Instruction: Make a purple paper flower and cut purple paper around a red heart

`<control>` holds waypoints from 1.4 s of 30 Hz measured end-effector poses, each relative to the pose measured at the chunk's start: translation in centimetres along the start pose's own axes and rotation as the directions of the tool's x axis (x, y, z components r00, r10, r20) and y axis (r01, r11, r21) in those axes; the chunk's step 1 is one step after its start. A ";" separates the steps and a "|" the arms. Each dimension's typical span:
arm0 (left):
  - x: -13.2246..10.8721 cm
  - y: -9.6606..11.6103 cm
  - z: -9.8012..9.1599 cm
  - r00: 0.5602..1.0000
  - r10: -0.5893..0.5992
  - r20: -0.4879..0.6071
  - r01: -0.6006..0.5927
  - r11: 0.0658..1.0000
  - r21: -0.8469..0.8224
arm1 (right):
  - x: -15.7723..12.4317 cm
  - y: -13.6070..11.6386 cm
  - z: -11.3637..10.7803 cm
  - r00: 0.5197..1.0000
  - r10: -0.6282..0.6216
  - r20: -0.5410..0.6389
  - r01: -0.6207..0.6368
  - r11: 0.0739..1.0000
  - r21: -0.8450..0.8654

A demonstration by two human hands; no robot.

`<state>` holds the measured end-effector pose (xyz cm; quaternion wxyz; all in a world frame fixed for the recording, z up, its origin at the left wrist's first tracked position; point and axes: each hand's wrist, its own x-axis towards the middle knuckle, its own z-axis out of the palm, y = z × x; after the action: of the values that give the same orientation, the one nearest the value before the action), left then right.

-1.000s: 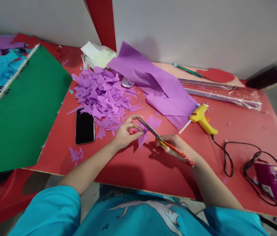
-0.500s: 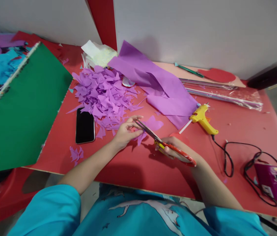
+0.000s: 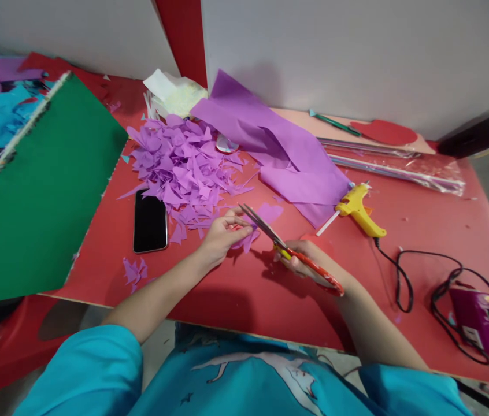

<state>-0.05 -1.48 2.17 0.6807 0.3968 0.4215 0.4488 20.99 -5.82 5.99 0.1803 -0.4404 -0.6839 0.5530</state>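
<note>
Both your hands are busy near the middle of the red table (image 3: 214, 297). Your left hand (image 3: 221, 236) pinches a purple cut piece (image 3: 268, 214) between thumb and fingertips, the piece spreading toward 2 o'clock from that hand. Its forearm slants in bare from the turquoise sleeve, aimed between 1 and 2 o'clock, with the back of the hand facing you. Your right hand (image 3: 300, 259) is wrapped around the handles of the scissors (image 3: 285, 247), its forearm aimed between 10 and 11 o'clock. The blades run the same way, nearly closed, and cross in front of the purple cut piece; you cannot tell from here whether they touch it. At 11 o'clock from your left hand lies the heap of purple cutouts (image 3: 184, 164), and at 9 o'clock the black phone (image 3: 151, 226). The yellow glue gun (image 3: 359, 215) lies at 2 o'clock from your right hand
</note>
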 end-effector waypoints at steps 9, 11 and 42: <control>-0.1 -0.4 0.0 0.995 0.096 -0.024 -0.091 0.984 0.150 | 0.7 1.4 1.0 0.823 -0.263 -0.504 -0.068 0.835 -0.546; -0.2 -0.2 0.1 0.996 0.082 -0.021 -0.079 0.989 0.124 | 0.8 1.7 1.5 0.802 -0.342 -0.490 -0.035 0.792 -0.610; -0.8 0.9 0.1 0.863 0.483 0.146 -0.449 0.606 0.657 | 1.1 3.2 0.6 0.655 -0.165 -0.737 -0.334 0.812 -0.479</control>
<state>-0.43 -1.97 3.16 0.3403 0.6996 0.4516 0.4368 21.28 -5.29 2.64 0.2760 -0.6939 -0.6582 0.0948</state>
